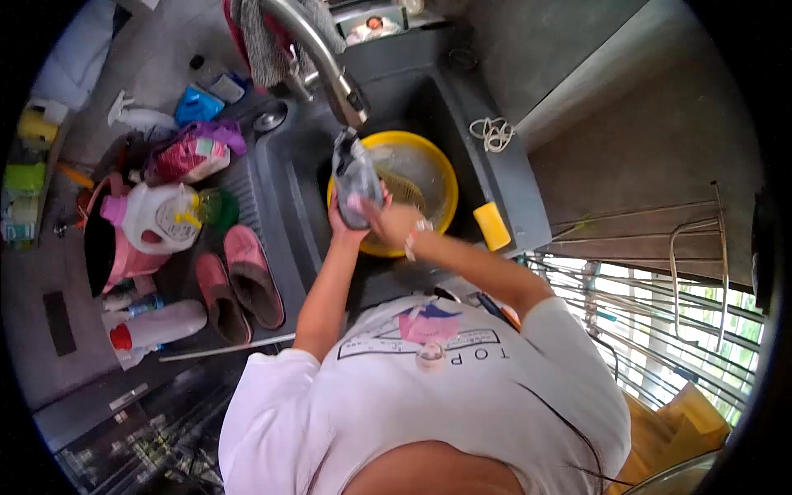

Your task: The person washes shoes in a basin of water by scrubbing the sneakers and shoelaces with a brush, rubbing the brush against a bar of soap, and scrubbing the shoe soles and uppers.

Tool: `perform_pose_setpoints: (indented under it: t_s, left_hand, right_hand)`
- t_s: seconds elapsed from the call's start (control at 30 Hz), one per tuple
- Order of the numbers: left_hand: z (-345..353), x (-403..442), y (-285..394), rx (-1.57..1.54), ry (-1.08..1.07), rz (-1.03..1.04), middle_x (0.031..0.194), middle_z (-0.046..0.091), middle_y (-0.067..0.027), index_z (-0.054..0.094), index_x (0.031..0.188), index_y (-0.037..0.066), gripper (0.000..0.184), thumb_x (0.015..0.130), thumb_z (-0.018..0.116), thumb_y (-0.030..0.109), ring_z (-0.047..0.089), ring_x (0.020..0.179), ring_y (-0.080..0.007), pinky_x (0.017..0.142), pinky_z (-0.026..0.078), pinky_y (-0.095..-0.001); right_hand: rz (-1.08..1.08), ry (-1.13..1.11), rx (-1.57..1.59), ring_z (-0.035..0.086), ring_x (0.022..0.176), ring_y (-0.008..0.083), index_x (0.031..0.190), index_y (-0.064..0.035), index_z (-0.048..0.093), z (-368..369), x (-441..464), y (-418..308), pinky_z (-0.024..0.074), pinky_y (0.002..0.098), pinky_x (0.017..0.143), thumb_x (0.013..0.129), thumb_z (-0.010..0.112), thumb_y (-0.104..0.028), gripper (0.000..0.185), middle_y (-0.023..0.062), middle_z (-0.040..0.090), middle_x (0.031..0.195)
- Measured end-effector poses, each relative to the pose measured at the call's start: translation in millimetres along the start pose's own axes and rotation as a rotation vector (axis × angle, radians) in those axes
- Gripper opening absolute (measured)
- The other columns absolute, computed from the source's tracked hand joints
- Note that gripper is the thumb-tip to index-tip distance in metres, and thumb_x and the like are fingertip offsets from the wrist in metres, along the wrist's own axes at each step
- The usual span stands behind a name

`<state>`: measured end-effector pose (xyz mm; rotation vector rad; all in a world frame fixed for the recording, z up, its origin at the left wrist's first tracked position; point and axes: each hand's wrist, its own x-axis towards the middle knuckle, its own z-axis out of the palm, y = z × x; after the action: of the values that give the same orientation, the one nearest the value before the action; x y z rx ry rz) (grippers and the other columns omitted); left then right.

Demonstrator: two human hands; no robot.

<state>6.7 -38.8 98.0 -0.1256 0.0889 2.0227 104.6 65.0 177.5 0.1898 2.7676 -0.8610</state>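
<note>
A grey, shiny shoe-like item (353,169) is held upright over the near left part of a yellow basin (450,186) in the dark sink. My left hand (345,227) grips its lower end from the left. My right hand (394,224), slightly blurred and wearing a wristband, presses against its lower right side with closed fingers; a small pinkish patch shows there, too unclear to name. Inside the basin lies a yellowish mesh-like item (402,190) in cloudy water. The faucet (351,103) hangs just above the grey item.
Pink slippers (254,272), a white jug (161,216) and a pink bucket (124,256) stand left of the sink. To the right are a yellow sponge (492,226) and a coiled white cord (492,134). A phone (375,29) leans behind the sink.
</note>
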Motion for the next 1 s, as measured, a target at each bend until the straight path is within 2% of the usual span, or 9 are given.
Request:
perform_pose_setpoints:
  t_s: [0.03, 0.13, 0.2, 0.3, 0.33, 0.5, 0.57, 0.77, 1.0]
  left_hand:
    - [-14.7, -1.2, 4.1, 0.02, -0.04, -0.014, 0.13, 0.037, -0.0242, 0.03, 0.135, 0.007, 0.079, 0.076, 0.051, 0.056, 0.037, 0.118, -0.0409, 0.098, 0.029, -0.0534]
    - [0.8, -9.9, -12.1, -0.13, 0.067, -0.026, 0.128, 0.039, -0.0242, 0.031, 0.134, 0.007, 0.077, 0.077, 0.049, 0.055, 0.039, 0.116, -0.0413, 0.097, 0.031, -0.0537]
    - [13.3, -8.9, -23.7, 0.12, 0.339, 0.09, 0.124, 0.044, -0.0242, 0.036, 0.132, 0.005, 0.077, 0.076, 0.049, 0.056, 0.046, 0.109, -0.0388, 0.096, 0.033, -0.0527]
    - [6.1, 0.6, -19.5, 0.098, 0.277, 0.102, 0.124, 0.045, -0.0244, 0.038, 0.131, 0.006, 0.075, 0.075, 0.05, 0.054, 0.046, 0.109, -0.0397, 0.096, 0.033, -0.0533]
    - [-7.4, -0.6, -12.3, 0.091, 0.047, -0.031, 0.123, 0.046, -0.0248, 0.04, 0.13, 0.006, 0.075, 0.074, 0.051, 0.054, 0.046, 0.108, -0.041, 0.097, 0.031, -0.0539]
    - [2.7, -13.5, -20.3, 0.084, 0.118, -0.054, 0.123, 0.046, -0.0248, 0.04, 0.129, 0.006, 0.074, 0.074, 0.05, 0.054, 0.046, 0.109, -0.0412, 0.096, 0.031, -0.0527]
    - [16.4, -10.6, -28.5, 0.116, 0.415, 0.023, 0.122, 0.046, -0.0256, 0.04, 0.129, 0.005, 0.073, 0.076, 0.047, 0.054, 0.046, 0.108, -0.0417, 0.096, 0.03, -0.0535]
    - [-3.7, -16.9, -10.9, 0.081, 0.084, -0.09, 0.119, 0.045, -0.0284, 0.037, 0.13, 0.001, 0.069, 0.083, 0.039, 0.051, 0.046, 0.106, -0.0427, 0.095, 0.032, -0.056]
    - [15.0, -29.4, -9.9, 0.256, 0.468, 0.055, 0.117, 0.05, -0.0237, 0.04, 0.128, 0.004, 0.073, 0.076, 0.055, 0.052, 0.047, 0.107, -0.0425, 0.096, 0.034, -0.0542]
  right_hand:
    - [0.017, -0.044, 0.084, 0.06, 0.068, 0.0384, 0.124, -0.0235, 0.043, -6.1, -20.4, -7.6, 0.0461, 0.0482, 0.061, 0.093, 0.028, -0.04, 0.038, 0.0216, 0.061, 0.077]
    - [-0.02, -0.013, -0.035, 0.061, 0.068, 0.0381, 0.124, -0.019, 0.04, 3.6, -8.1, 11.9, 0.0468, 0.0476, 0.058, 0.091, 0.035, -0.032, 0.036, 0.0229, 0.061, 0.078]
    - [0.019, 0.023, -0.086, 0.061, 0.069, 0.0383, 0.123, -0.0176, 0.041, 15.8, 17.5, 25.4, 0.0471, 0.0474, 0.057, 0.09, 0.036, -0.031, 0.036, 0.0236, 0.061, 0.079]
    - [0.114, 0.135, 0.041, 0.062, 0.071, 0.0386, 0.119, -0.0157, 0.043, 8.4, 11.8, 23.0, 0.0477, 0.0472, 0.058, 0.09, 0.037, -0.031, 0.034, 0.0242, 0.061, 0.08]
    - [0.049, 0.04, 0.017, 0.062, 0.071, 0.0383, 0.119, -0.0154, 0.043, -3.9, -21.7, 4.2, 0.0478, 0.047, 0.058, 0.09, 0.037, -0.03, 0.033, 0.0238, 0.061, 0.08]
    - [0.009, -0.067, -0.034, 0.062, 0.072, 0.0388, 0.122, -0.0152, 0.041, -1.7, -11.7, 17.3, 0.0479, 0.0475, 0.06, 0.09, 0.037, -0.028, 0.034, 0.0231, 0.062, 0.081]
    - [0.161, 0.091, -0.042, 0.062, 0.073, 0.0386, 0.123, -0.0154, 0.04, 17.9, 34.4, 52.1, 0.048, 0.0471, 0.061, 0.09, 0.037, -0.03, 0.036, 0.0231, 0.062, 0.08]
    - [-0.115, 0.064, -0.015, 0.061, 0.063, 0.0374, 0.123, -0.0162, 0.044, 5.5, -42.2, 11.8, 0.0469, 0.048, 0.054, 0.089, 0.041, -0.028, 0.036, 0.0209, 0.061, 0.07]
    - [-0.146, 0.09, 0.006, 0.06, 0.06, 0.0372, 0.119, -0.0184, 0.049, -4.2, -23.5, 23.2, 0.0471, 0.0475, 0.054, 0.089, 0.041, -0.03, 0.033, 0.0183, 0.061, 0.069]
